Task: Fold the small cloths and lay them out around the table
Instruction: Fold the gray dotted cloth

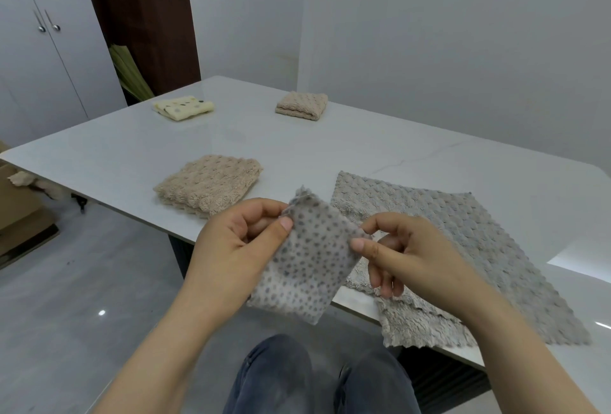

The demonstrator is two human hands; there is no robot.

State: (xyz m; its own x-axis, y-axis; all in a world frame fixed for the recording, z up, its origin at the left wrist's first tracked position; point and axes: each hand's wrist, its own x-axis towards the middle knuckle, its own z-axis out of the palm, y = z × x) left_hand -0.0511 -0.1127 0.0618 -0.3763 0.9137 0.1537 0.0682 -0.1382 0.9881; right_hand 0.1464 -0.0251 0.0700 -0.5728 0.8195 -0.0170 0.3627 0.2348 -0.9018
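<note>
The left hand (pixel 231 241) and the right hand (pixel 406 255) each pinch an upper edge of the dotted cloth (pixel 307 268), which hangs in the air at the near edge of the table (pixel 132 155). The grey cloth (pixel 446 241) lies unfolded on the table. The near beige cloth (pixel 208 183), far beige cloth (pixel 301 105) and yellow cloth (pixel 183 107) lie folded, well apart. The contents of the cardboard box (pixel 16 212) on the floor cannot be told.

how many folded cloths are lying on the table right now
3: a pale yellow spotted cloth far left, a small beige textured cloth far centre, a bigger beige textured cloth near the left edge. The grey textured cloth lies flat, unfolded.
</note>
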